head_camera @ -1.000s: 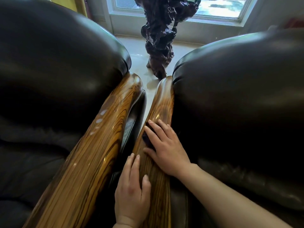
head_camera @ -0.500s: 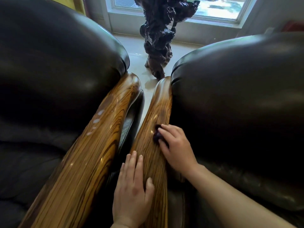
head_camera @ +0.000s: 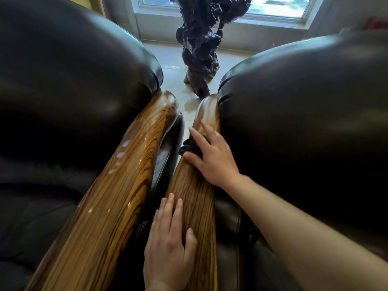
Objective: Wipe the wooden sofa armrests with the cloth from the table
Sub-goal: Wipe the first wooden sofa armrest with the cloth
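Our right hand (head_camera: 212, 156), fingers spread flat, presses the cloth (head_camera: 190, 147) farther up the armrest (head_camera: 195, 194). Our left hand (head_camera: 170, 244) rests open, empty.

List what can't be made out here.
- Cloth: head view, mostly under the right hand; its size is unknown.
- Right armrest: near end cut off by the bottom edge, partly under the left hand.
- Sculpture: top cut off by the frame.

Bright window (head_camera: 273, 7) backlight, glare on glossy armrest (head_camera: 130, 156), dim cushions, wide-angle edge warping.
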A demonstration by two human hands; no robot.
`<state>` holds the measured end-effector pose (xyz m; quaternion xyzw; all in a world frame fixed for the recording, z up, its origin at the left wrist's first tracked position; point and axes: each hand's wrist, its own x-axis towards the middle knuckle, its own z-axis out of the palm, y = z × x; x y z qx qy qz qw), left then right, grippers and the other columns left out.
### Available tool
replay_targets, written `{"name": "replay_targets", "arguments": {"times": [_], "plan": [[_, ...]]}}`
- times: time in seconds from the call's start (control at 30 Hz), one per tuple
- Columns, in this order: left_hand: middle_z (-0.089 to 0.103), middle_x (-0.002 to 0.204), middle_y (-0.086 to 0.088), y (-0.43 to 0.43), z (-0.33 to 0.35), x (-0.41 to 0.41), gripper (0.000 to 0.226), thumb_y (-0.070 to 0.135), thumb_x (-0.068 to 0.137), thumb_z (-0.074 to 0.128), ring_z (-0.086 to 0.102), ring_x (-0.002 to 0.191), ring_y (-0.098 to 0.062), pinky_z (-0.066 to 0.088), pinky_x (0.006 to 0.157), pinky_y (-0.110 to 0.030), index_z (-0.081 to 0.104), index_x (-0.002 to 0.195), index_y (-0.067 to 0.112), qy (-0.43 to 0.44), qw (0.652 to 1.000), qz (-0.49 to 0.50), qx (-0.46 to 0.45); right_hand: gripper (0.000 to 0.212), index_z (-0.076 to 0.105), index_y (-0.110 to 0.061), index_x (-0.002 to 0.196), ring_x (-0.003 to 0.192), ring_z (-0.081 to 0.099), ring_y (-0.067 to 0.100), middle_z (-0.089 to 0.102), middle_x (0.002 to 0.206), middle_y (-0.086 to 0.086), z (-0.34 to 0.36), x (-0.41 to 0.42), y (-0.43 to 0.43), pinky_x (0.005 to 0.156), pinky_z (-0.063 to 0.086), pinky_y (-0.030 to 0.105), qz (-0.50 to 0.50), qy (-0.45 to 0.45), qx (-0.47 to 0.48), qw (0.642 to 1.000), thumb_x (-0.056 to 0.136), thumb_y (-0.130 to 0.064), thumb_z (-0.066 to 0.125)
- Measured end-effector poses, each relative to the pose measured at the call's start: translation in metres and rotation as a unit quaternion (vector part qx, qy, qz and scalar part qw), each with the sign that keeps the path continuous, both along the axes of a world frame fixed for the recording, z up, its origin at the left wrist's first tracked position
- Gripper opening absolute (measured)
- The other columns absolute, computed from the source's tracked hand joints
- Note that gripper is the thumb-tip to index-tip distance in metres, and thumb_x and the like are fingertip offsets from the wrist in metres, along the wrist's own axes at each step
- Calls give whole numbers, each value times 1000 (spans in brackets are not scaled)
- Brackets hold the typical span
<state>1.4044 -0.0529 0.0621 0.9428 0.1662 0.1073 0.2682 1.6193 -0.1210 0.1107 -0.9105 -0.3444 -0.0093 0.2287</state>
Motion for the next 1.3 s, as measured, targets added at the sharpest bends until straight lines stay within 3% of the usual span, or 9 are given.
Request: {"name": "replay_targets", "arguments": {"times": [0.13, 0.27, 0.47, 0.7, 0.87, 0.97, 1.07, 1.2, 1.3], "plan": [[25, 160, 1, 0, -1, 1, 64, 41, 90, 36, 18, 148, -14, 26, 116, -43, 33, 150, 19, 0, 1000, -4, 8, 71, 14, -36, 159, 154, -18, 21, -11, 168, -9, -18, -22, -14, 125, 2, 48, 80, -54, -117, 988, 96, -70, 12], [33, 157, -1, 1, 1, 2, 64, 39, 86, 40, 27, 145, -18, 32, 111, -44, 40, 147, 17, -6, 1000, 6, 24, 77, 9, -39, 158, 153, -20, 16, -15, 167, -13, -9, 6, -7, 124, -2, 46, 27, 0, -137, 990, 91, -75, 4], [35, 156, -2, 1, 2, 4, 66, 39, 84, 42, 31, 143, -20, 38, 108, -45, 41, 146, 18, 4, 999, 11, 34, 71, 14, -36, 159, 151, -25, 21, -18, 167, -8, 3, 25, 18, 123, -9, 45, -17, 38, -158, 987, 98, -70, 15], [32, 158, -1, 2, 0, 3, 67, 38, 84, 42, 25, 146, -18, 38, 109, -48, 37, 148, 18, 5, 1000, 1, 27, 60, 24, -34, 157, 155, -8, 25, 5, 169, -4, -22, -46, -34, 124, 4, 45, 110, -67, -134, 983, 104, -62, 19], [29, 158, 1, 1, -2, 3, 65, 37, 86, 42, 22, 146, -15, 26, 112, -47, 35, 148, 19, -8, 1000, 0, 19, 65, 22, -35, 158, 153, -19, 24, -7, 169, -6, 2, 43, -4, 125, -3, 43, -17, 6, -171, 985, 100, -63, 14], [29, 158, 2, 2, -3, 3, 64, 37, 87, 41, 19, 146, -13, 25, 112, -47, 35, 148, 19, -9, 1000, 6, 13, 63, 24, -33, 158, 153, -20, 26, -6, 169, -7, 2, 37, 22, 124, -5, 45, -48, 28, -150, 987, 102, -62, 19], [30, 158, 1, 3, 1, 2, 64, 36, 86, 40, 19, 146, -12, 31, 111, -47, 39, 147, 18, -14, 1000, 3, -2, 58, 33, -30, 155, 154, -14, 29, 9, 169, -6, -14, -24, 14, 125, 2, 51, 26, -54, -112, 992, 105, -56, 22], [26, 160, 4, 3, 0, 1, 62, 37, 89, 37, 13, 148, -7, 30, 114, -45, 37, 149, 18, -12, 1000, 9, -20, 49, 41, -26, 152, 156, 3, 28, 25, 165, -2, -21, -48, -28, 126, 6, 44, 164, -104, -105, 975, 108, -45, 30], [26, 160, 5, 2, -2, 1, 61, 37, 91, 36, 14, 149, -7, 32, 114, -44, 38, 149, 19, -17, 999, 8, -28, 53, 35, -29, 155, 156, -2, 27, 16, 168, -3, -8, -2, -16, 125, 7, 45, 74, -63, -128, 987, 106, -48, 28]]}}
